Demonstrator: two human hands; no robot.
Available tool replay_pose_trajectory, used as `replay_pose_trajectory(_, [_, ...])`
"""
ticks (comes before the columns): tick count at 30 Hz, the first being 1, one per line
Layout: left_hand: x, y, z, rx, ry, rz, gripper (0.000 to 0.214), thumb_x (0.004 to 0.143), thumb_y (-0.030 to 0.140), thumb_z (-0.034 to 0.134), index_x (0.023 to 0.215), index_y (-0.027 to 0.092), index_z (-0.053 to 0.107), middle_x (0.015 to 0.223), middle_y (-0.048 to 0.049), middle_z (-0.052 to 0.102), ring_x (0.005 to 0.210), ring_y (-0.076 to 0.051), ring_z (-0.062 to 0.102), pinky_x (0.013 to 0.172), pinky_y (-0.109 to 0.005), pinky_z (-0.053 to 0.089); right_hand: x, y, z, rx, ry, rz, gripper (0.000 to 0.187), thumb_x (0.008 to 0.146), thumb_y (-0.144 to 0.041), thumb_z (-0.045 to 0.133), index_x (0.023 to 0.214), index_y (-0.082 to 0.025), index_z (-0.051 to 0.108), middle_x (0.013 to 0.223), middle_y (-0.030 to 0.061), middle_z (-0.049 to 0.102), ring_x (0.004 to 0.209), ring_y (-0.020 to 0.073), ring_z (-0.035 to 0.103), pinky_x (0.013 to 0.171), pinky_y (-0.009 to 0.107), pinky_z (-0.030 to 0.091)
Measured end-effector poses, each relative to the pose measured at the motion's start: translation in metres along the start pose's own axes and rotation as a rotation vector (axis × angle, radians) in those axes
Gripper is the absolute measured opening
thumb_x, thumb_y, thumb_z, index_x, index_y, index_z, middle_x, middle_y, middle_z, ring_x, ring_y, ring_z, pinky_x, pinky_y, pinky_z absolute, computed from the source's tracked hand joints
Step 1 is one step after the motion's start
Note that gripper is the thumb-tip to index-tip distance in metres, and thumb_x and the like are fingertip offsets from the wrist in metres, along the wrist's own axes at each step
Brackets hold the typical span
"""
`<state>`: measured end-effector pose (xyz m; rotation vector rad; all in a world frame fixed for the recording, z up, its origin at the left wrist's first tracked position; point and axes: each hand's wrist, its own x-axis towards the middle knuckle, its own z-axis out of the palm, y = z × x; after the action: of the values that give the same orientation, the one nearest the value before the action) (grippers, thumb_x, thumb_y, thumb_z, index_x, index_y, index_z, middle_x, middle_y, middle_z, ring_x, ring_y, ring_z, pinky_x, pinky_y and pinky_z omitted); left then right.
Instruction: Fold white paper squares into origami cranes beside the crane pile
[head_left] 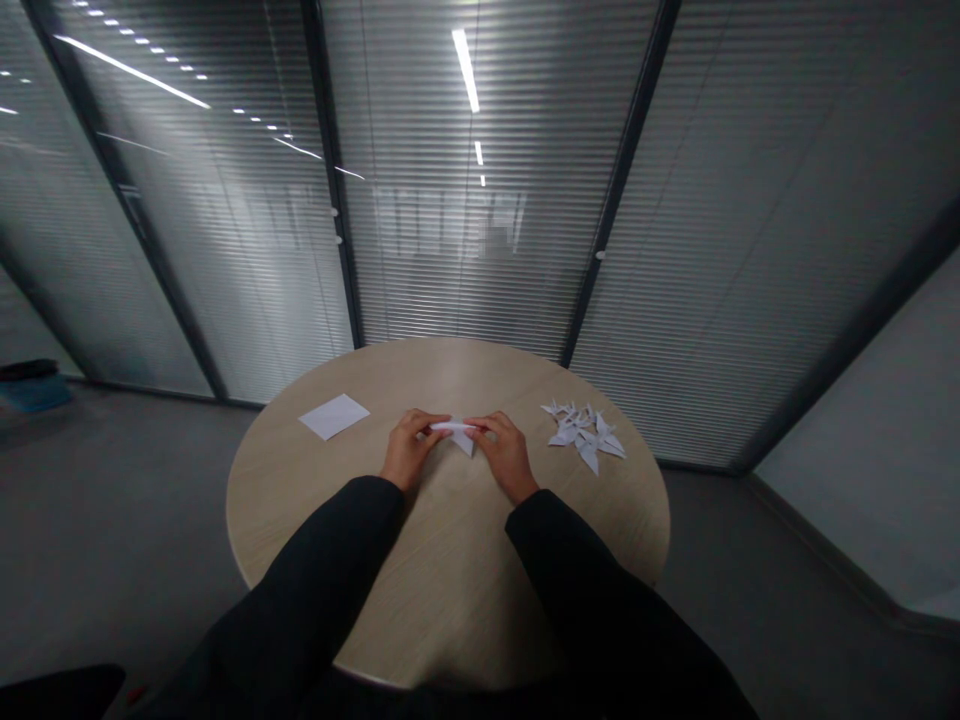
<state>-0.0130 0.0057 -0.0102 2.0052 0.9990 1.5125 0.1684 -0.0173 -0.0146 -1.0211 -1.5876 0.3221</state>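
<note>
Between my two hands is a piece of folded white paper [462, 441], pinched at both ends just above the table. My left hand [409, 446] grips its left end between thumb and fingers. On the other end, the thumb and fingers of my right hand [504, 450] are closed. A pointed flap hangs below the upper fold; my fingertips hide the ends. To the right lies a pile of folded paper cranes [582, 430], several of them overlapping. A stack or sheet of flat white paper [334, 416] rests to the left of my hands.
The round wooden table [442, 560] carries all of this. Behind it stands a glass partition with blinds [465, 270], close to the table's far edge. A blue bin [34, 388] with a black liner is on the floor at far left. A dark object [64, 690] shows at lower left.
</note>
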Motion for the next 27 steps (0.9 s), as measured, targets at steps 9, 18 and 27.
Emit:
replay_pose_trajectory(9, [0.0005, 0.0014, -0.0009, -0.006, 0.007, -0.033, 0.016, 0.074, 0.032, 0.071, 0.086, 0.022, 0.076, 0.077, -0.0046, 0.058, 0.076, -0.018, 0.054, 0.074, -0.033, 0.044, -0.0007, -0.0014, 0.0001, -0.060, 0.059, -0.007, 0.014, 0.082, -0.035, 0.064, 0.085, -0.026, 0.075, 0.091, 0.0056, 0.057, 0.089, 0.0200, 0.058, 0.085, 0.035, 0.046])
replay_pose_trajectory(18, [0.0023, -0.0048, 0.0023, -0.138, 0.043, -0.115, 0.019, 0.068, 0.036, 0.074, 0.080, 0.022, 0.076, 0.077, -0.0033, 0.054, 0.075, -0.017, 0.052, 0.068, -0.030, 0.042, -0.0009, -0.0028, 0.0007, -0.041, 0.013, 0.047, 0.012, 0.082, -0.032, 0.064, 0.082, -0.025, 0.073, 0.087, 0.0033, 0.073, 0.085, 0.0214, 0.066, 0.084, 0.035, 0.047])
replay_pose_trajectory(27, [0.0039, -0.0060, 0.0023, -0.254, 0.102, -0.177, 0.019, 0.063, 0.036, 0.077, 0.072, 0.019, 0.076, 0.078, -0.0043, 0.055, 0.075, -0.017, 0.052, 0.064, -0.028, 0.040, -0.0005, -0.0007, 0.0017, 0.045, 0.027, 0.141, 0.014, 0.078, -0.033, 0.065, 0.081, -0.024, 0.074, 0.086, 0.0024, 0.075, 0.084, 0.0214, 0.068, 0.079, 0.032, 0.051])
